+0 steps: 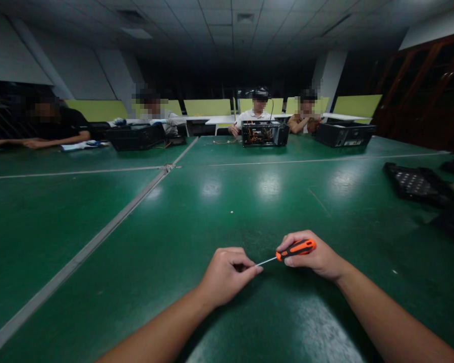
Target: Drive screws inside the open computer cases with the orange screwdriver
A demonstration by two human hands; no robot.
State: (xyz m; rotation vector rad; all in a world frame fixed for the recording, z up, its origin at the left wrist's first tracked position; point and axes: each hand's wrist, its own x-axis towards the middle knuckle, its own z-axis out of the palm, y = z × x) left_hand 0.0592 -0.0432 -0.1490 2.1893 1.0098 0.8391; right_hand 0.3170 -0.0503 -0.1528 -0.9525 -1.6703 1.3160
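An orange and black screwdriver (295, 249) is held just above the green table (166, 282), its thin metal shaft pointing left. The fingers and thumb of my right hand (314, 256) are closed round its handle. My left hand (229, 275) pinches at the tip end of the shaft between thumb and fingers; anything small between those fingertips is too small to make out.
Across the table are an open computer case (265, 134) with wires, a dark case (136, 136) and another case (344, 134), with several people seated behind. Black panels (418, 182) lie at the right. A grey strip (83, 254) crosses the left side.
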